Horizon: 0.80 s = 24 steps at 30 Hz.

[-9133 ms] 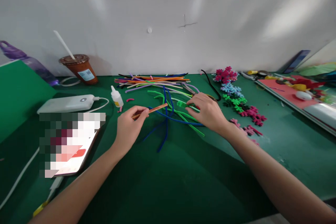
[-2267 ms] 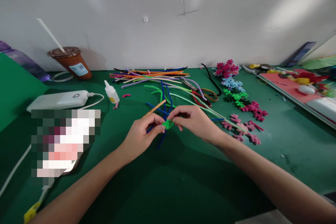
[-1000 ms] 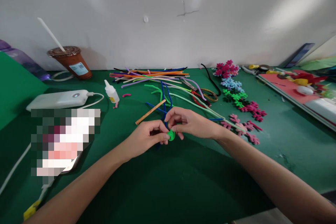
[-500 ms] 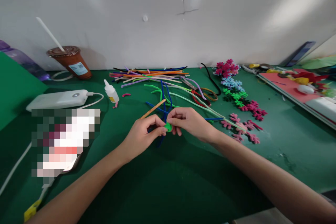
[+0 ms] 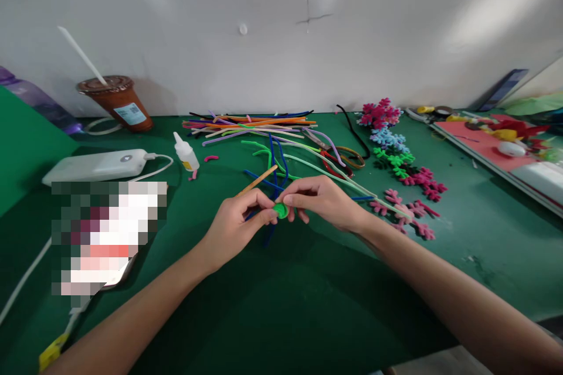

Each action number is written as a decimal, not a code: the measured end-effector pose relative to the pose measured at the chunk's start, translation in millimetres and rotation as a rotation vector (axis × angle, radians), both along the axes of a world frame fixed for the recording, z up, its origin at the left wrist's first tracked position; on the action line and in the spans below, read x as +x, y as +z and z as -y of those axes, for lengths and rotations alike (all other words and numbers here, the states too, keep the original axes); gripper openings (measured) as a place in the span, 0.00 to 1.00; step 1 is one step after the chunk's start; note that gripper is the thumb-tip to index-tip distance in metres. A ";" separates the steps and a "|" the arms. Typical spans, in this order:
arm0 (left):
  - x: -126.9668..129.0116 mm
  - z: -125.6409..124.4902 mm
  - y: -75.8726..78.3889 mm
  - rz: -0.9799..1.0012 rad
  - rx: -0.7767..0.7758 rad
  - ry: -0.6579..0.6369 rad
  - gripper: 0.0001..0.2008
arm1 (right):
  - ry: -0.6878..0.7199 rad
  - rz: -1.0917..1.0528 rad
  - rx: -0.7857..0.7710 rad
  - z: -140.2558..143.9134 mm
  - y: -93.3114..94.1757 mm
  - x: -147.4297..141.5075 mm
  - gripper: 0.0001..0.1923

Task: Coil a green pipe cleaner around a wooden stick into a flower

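Both hands meet just above the green bench (image 5: 281, 304). The left hand (image 5: 233, 225) pinches a thin orange stick (image 5: 257, 180) and one side of a small green pipe-cleaner coil (image 5: 280, 210); the right hand (image 5: 323, 202) has its grip closed on the other side. The coil looks light, fuzzy and springy, best pinched flat at its rim. Loose pipe cleaners (image 5: 255, 127) lie behind.

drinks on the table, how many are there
2. A brown iced drink cup with a straw stands at the far left by the wall. A purple bottle lies left of it, partly cut off by the green board. More may be hidden out of frame.
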<state>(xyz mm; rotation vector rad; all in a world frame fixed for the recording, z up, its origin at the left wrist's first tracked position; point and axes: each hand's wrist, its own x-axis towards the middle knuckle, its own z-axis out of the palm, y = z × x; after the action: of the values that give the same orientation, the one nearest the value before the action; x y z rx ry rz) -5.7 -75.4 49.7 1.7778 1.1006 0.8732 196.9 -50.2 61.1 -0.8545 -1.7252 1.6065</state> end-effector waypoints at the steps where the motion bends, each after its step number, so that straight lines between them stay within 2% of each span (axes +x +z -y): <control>1: -0.3 0.2 -0.1 -0.002 0.014 0.008 0.08 | 0.002 -0.002 0.009 -0.2 0.6 0.9 0.13; 5: -0.9 1.8 -0.6 -0.014 0.068 0.018 0.08 | 0.063 0.019 0.064 -1.2 6.3 5.9 0.12; 8: -2.0 2.5 -3.1 -0.040 0.122 0.038 0.08 | 0.082 0.068 0.181 -1.3 12.3 8.2 0.11; 12: -3.8 2.9 -8.2 -0.068 0.252 0.138 0.05 | -0.099 0.137 0.228 1.7 15.1 4.7 0.09; 14: -3.8 3.8 -9.6 -0.118 0.355 0.194 0.03 | -0.087 0.161 0.167 4.3 13.9 0.7 0.09; 18: -2.8 6.0 -8.6 -0.237 0.608 0.244 0.02 | 0.066 0.090 -0.034 11.0 10.3 -9.7 0.12; 22: -3.7 4.0 -6.6 -0.264 0.884 0.174 0.06 | 0.023 -0.057 -0.236 16.5 5.4 -18.0 0.12; 24: -4.3 2.2 -7.1 -0.242 0.963 0.163 0.07 | 0.010 -0.105 -0.315 17.9 2.2 -19.9 0.12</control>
<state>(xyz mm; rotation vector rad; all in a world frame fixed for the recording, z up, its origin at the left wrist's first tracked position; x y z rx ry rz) -9.9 -77.7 42.7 2.6480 1.0577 1.4765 177.0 -68.1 63.3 -0.8895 -1.4277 1.9271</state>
